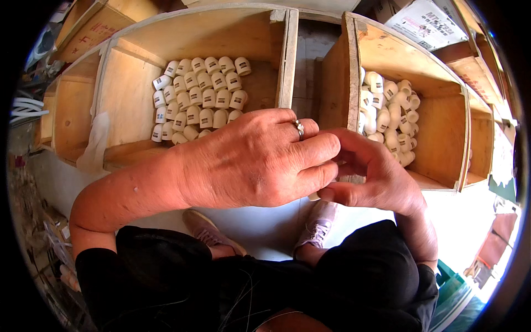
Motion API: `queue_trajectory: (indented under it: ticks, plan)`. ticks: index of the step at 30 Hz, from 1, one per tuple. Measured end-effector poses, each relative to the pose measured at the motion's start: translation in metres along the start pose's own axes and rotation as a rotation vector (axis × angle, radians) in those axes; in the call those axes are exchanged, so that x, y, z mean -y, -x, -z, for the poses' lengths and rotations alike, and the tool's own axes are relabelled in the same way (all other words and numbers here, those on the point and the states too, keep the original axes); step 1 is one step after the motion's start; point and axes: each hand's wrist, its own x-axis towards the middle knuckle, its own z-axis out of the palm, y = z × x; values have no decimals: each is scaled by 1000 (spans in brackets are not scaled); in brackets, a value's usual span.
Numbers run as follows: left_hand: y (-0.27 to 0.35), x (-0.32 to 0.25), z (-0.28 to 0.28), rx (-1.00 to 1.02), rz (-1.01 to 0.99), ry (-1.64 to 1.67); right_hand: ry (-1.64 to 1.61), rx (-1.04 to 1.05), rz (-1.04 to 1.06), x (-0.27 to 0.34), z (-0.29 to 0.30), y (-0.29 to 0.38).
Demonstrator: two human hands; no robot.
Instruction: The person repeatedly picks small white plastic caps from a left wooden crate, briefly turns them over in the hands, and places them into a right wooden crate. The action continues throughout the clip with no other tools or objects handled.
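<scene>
My left hand (pixel 269 162), with a ring on one finger, reaches across and meets my right hand (pixel 369 170) in front of the gap between two wooden boxes. The fingers of both hands are together around a small cream-coloured piece (pixel 314 196); only its lower edge shows below the fingertips, so which hand grips it is hidden. Behind my left hand, cream elbow-shaped plastic fittings (pixel 195 95) with dark labels lie in rows in the left wooden box (pixel 286 62). Similar fittings (pixel 392 112) are heaped loosely in the right wooden box (pixel 352 74).
More wooden compartments adjoin both boxes at the sides. A printed cardboard carton (pixel 427 25) stands at the back right. White tubes (pixel 29 108) stick out at the far left. A cloth-like piece (pixel 94 143) hangs on the left box's edge. My shoes (pixel 317 226) are below the hands.
</scene>
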Motion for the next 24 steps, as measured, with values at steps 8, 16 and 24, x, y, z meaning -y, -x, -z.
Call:
queue_trajectory:
  ticks: [8,16,24]
  plan:
    - [-6,6,-28,-259,89,196,-82,-134,124,-9,43,14]
    - [15,4,-64,-48,141,214,-47,-763,273,-31,186,46]
    - [13,6,-69,-36,165,184,-157,-1083,-135,-129,375,58]
